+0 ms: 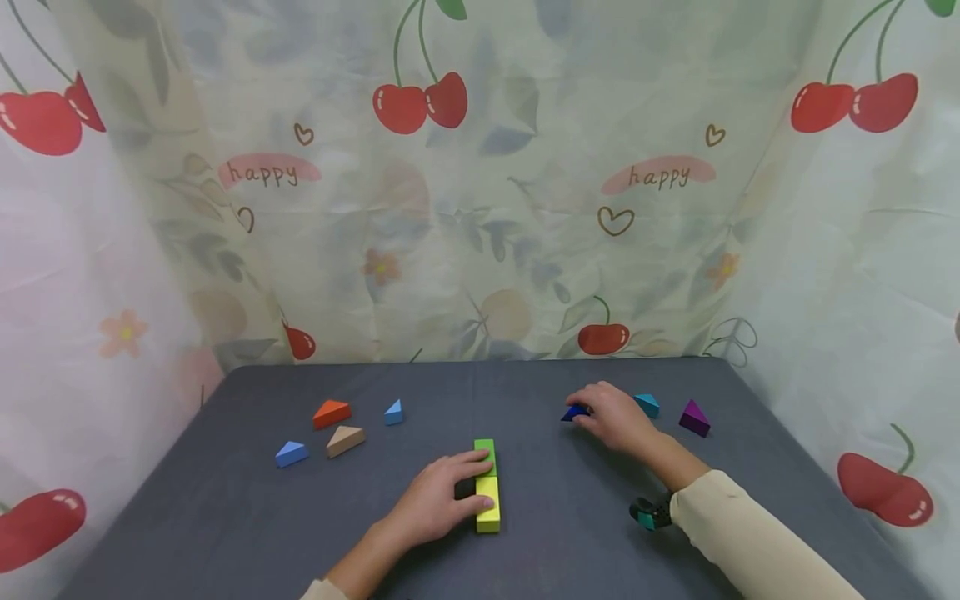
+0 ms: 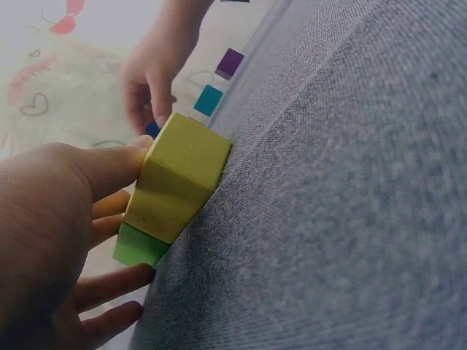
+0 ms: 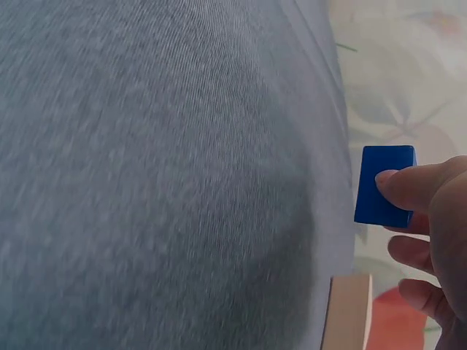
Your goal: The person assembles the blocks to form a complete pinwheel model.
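Note:
In the head view my left hand (image 1: 435, 502) rests on a row of two blocks at the table's middle. Its thumb touches the yellow block (image 1: 488, 518), and its fingertips lie on the green block (image 1: 484, 446) set end to end behind it. The left wrist view shows these fingers fairly straight. Farther back on the right, my right hand (image 1: 617, 415) pinches a dark blue triangular block (image 3: 384, 184) between thumb and fingers. Just right of that hand stands a teal triangular block (image 1: 647, 405), partly hidden in the head view. Beyond it is a purple triangular block (image 1: 694, 418).
On the left lie an orange block (image 1: 332, 413), a tan wooden block (image 1: 346, 441) and two light blue triangular blocks, one nearer (image 1: 291, 453) and one farther back (image 1: 393, 412). A cherry-print curtain (image 1: 480, 275) encloses the grey table (image 1: 225, 517).

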Tool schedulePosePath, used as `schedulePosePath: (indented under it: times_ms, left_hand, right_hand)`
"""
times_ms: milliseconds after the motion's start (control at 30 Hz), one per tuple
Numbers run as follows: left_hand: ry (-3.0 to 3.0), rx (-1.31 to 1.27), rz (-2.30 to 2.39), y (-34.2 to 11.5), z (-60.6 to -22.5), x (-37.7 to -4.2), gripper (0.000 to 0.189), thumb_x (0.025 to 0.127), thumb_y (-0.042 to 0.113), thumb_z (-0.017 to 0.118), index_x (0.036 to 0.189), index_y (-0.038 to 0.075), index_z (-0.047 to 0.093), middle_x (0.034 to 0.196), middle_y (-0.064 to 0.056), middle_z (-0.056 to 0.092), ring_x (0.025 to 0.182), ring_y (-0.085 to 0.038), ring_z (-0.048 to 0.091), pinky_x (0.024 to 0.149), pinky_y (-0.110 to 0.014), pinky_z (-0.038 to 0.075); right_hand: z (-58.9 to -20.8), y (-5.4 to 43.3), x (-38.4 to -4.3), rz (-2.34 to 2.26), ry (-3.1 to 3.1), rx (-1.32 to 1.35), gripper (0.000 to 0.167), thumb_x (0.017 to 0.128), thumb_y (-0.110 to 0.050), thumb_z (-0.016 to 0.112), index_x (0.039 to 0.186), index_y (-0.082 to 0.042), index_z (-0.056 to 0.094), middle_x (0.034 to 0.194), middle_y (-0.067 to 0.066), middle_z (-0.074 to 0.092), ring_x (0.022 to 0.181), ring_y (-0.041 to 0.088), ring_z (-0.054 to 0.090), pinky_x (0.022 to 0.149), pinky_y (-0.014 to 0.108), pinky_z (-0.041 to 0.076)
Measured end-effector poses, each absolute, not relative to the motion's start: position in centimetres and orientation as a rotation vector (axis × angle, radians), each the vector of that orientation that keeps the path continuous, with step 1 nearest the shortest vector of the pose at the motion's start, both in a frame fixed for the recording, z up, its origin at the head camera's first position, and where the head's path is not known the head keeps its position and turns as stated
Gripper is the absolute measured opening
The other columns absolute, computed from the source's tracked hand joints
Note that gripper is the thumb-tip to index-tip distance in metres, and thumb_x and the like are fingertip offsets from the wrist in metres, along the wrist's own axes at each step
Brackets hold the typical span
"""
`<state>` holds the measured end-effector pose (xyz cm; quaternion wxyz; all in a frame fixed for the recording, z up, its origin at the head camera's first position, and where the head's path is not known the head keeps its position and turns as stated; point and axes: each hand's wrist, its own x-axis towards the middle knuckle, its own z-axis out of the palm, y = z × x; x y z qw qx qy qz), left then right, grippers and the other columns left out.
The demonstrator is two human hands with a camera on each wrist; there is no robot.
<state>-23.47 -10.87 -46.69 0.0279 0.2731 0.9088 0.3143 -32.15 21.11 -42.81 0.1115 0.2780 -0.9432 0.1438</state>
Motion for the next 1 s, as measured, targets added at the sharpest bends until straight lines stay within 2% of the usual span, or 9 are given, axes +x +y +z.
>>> schedulePosePath:
  times_ms: [233, 333, 600, 1000]
  left_hand:
    - [2.806, 0.843, 0.967, -10.8, -46.5, -23.4, 0.058, 0.089, 0.051, 0.064, 0.138, 0.021, 0.058, 0.147, 0.009, 0.045, 0.133, -0.024, 0.043, 0.104, -0.052, 0.035]
    - [2.801, 0.841, 0.97, -10.8, -46.5, -23.3, 0.058, 0.089, 0.05, 0.064, 0.138, 0.02, 0.058, 0.147, 0.009, 0.045, 0.133, -0.024, 0.043, 0.104, -0.052, 0.035]
    - [2.795, 0.832, 0.983, -10.9, -46.5, -23.3, 0.057, 0.09, 0.049, 0.065, 0.138, 0.019, 0.058, 0.147, 0.008, 0.045, 0.133, -0.024, 0.043, 0.104, -0.052, 0.036]
    - [2.789, 0.834, 0.995, -10.9, -46.5, -23.4, 0.056, 0.09, 0.049, 0.064, 0.138, 0.02, 0.058, 0.147, 0.008, 0.045, 0.133, -0.024, 0.043, 0.104, -0.052, 0.035]
  right_hand:
    - [-42.6, 19.7, -32.3, 0.344, -2.804, 0.842, 0.029, 0.087, -0.019, 0.075, 0.114, -0.009, 0.072, 0.102, 0.002, 0.068, 0.092, 0.022, 0.055, 0.08, 0.04, 0.049]
    - [-42.7, 19.1, -32.5, 0.313, -2.792, 0.851, 0.028, 0.086, -0.021, 0.076, 0.113, -0.011, 0.072, 0.101, 0.001, 0.069, 0.09, 0.02, 0.056, 0.078, 0.041, 0.047]
    - [-43.2, 17.0, -33.1, 0.326, -2.812, 0.899, 0.022, 0.086, -0.021, 0.076, 0.107, -0.013, 0.072, 0.095, -0.002, 0.066, 0.084, 0.015, 0.052, 0.071, 0.033, 0.048]
    - [-44.0, 14.1, -33.1, 0.247, -2.756, 1.044, 0.019, 0.085, -0.02, 0.077, 0.103, -0.016, 0.071, 0.095, -0.002, 0.067, 0.084, 0.017, 0.054, 0.073, 0.036, 0.048]
